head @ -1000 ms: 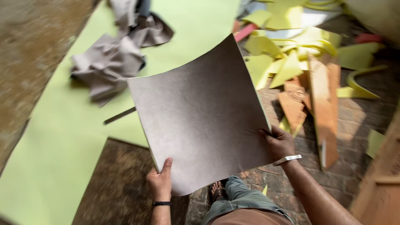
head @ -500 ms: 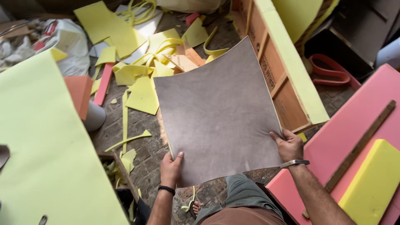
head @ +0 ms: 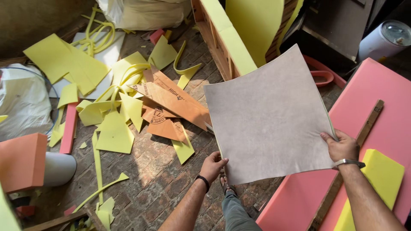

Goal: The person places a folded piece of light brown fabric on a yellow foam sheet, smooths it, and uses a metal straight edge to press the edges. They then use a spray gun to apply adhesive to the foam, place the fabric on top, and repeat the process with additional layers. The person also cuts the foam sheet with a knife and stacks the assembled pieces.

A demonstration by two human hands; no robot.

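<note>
Left hand [head: 212, 166] pinches the near-left corner of a grey sheet [head: 269, 115], fingers closed on its edge; right hand [head: 341, 146] grips the near-right edge, thumb on top, a watch on that wrist. Only one view, from the head. Sheet is held in the air, tilted, over a brick floor [head: 162, 179] and over the left edge of a pink foam slab [head: 376, 107]. A wooden ruler [head: 364, 128] lies on the slab along with a yellow foam block [head: 381, 171]. Left on the floor: yellow foam offcuts [head: 113, 128], orange card pieces [head: 171, 102], an orange foam block [head: 21, 160] on a grey roll. Risk, as a judgement: the sheet is thin and held only at two near points, so its far corner could sag or fold, or catch on the wooden frame [head: 214, 38] just behind it; scraps underfoot could trip the person. Containers: a white sack [head: 21, 102] at left and a pale bag [head: 145, 15] at the top, contents hidden; a white drum [head: 385, 40] top right, lid on, contents not visible.
</note>
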